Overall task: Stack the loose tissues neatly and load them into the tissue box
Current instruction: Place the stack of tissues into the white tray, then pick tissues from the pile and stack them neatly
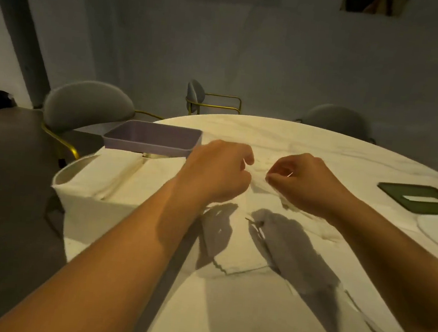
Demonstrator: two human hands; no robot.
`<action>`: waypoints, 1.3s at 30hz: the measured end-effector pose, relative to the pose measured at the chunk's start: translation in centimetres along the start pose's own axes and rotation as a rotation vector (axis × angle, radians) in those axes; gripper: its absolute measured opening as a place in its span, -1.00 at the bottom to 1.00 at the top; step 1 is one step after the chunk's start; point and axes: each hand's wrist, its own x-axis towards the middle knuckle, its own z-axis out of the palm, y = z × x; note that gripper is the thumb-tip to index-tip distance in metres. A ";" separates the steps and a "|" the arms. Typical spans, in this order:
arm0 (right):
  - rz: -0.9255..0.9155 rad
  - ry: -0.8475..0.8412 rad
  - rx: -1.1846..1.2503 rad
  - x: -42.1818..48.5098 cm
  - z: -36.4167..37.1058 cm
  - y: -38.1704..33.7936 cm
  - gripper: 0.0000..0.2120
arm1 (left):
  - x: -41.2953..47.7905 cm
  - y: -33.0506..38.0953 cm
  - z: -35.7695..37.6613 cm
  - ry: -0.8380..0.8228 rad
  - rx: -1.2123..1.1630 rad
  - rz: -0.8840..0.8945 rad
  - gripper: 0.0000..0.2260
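We were mid-stacking: our left hand (217, 171) and right hand (305, 184) each pinched an edge of one tissue (258, 183) in curled fingers, holding it stretched just above a sheet (241, 249) lying flat on the desk (323, 144). Next, we judged, it needed lowering square onto that sheet, edges matched, before any loading. At the left a white bin (82, 200) held pale folded sheets, the lilac tray (147, 146) behind it was only partly visible inside, and a green slotted lid (419, 199) lay well apart on the right.
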 end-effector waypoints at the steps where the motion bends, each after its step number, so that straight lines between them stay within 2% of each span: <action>1: 0.018 0.005 -0.002 -0.4 -0.4 1.3 -0.81 | 0.2 0.8 1.5 -0.005 -0.009 -0.007 -0.72; 7: 0.105 0.035 -0.035 -1.9 -1.4 7.7 -0.88 | 0.4 3.0 8.4 -0.037 -0.070 -0.099 -0.70; 13: 0.072 0.057 0.012 -3.1 -0.7 11.0 -0.88 | 0.6 3.2 11.3 0.140 -0.047 -0.099 -0.77; 14: 0.062 0.050 0.026 -3.3 -0.5 11.2 -0.84 | 0.7 3.2 11.5 0.149 -0.035 -0.085 -0.77; 17: 0.077 -0.088 -0.018 -3.7 -0.4 11.3 -0.56 | 0.8 3.0 11.7 0.174 -0.029 -0.076 -0.78; 19: 0.082 -0.138 -0.081 -3.9 -0.8 11.1 -0.48 | 1.0 3.0 11.9 0.183 -0.003 -0.063 -0.79; 24: 0.042 -0.050 -0.202 -3.5 -0.8 11.3 -0.63 | 1.0 2.9 12.1 0.154 0.034 -0.064 -0.78; 28: 0.000 -0.030 -0.281 -3.1 -0.4 11.6 -0.71 | 1.3 2.9 11.7 0.108 -0.017 -0.091 -0.77; 31: -0.016 0.048 -0.326 -2.8 0.2 11.8 -0.81 | 1.5 2.9 11.5 0.099 -0.055 -0.105 -0.77; 35: 0.052 0.138 -0.195 -2.4 -0.5 12.5 -0.88 | 1.4 2.8 11.4 0.109 -0.078 -0.109 -0.80; 37: 0.111 0.187 -0.003 -2.4 -1.3 12.9 -0.88 | 1.4 2.8 11.2 0.120 -0.114 -0.113 -0.80; 39: 0.190 0.219 0.300 -2.4 -1.8 13.0 -0.87 | 1.4 2.8 11.1 0.125 -0.200 -0.127 -0.72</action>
